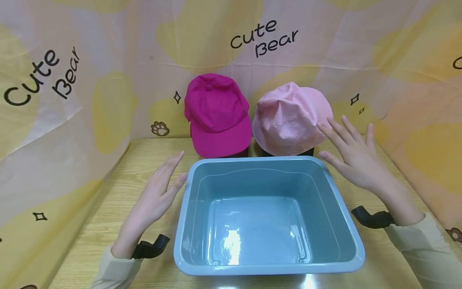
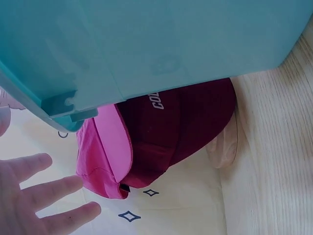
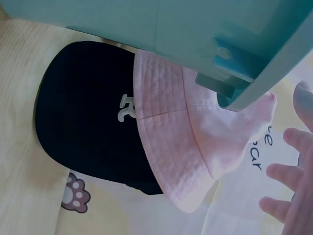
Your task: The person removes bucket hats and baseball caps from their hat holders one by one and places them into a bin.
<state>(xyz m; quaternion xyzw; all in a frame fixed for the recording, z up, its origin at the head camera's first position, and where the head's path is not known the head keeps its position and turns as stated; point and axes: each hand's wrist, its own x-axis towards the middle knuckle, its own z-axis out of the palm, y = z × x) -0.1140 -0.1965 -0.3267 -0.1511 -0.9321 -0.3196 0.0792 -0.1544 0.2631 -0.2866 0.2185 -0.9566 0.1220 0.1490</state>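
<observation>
A light blue plastic basin (image 1: 252,176) with nothing in it stands on the wooden table. My left hand (image 1: 159,192) hovers by its left rim, fingers extended. Beyond the right rim my right hand (image 1: 355,158) is raised with spread fingers, its fingertips overlapping a pink bucket hat (image 1: 285,120) in the head view. Left of that hat sits a magenta baseball cap (image 1: 216,108). Beneath the magenta cap, the left wrist view shows a dark maroon cap (image 2: 195,112) with white lettering. Under the bucket hat, a black cap (image 3: 83,107) appears in the right wrist view.
A patterned cloth (image 1: 202,36) with "Cute Bear" lettering hangs behind the table and along both sides. Bare wood of the table (image 1: 104,216) shows left of the basin. A rounded wooden piece (image 2: 225,147) stands beneath the maroon cap. Black wrist mounts (image 1: 151,245) jut inward from both wrists.
</observation>
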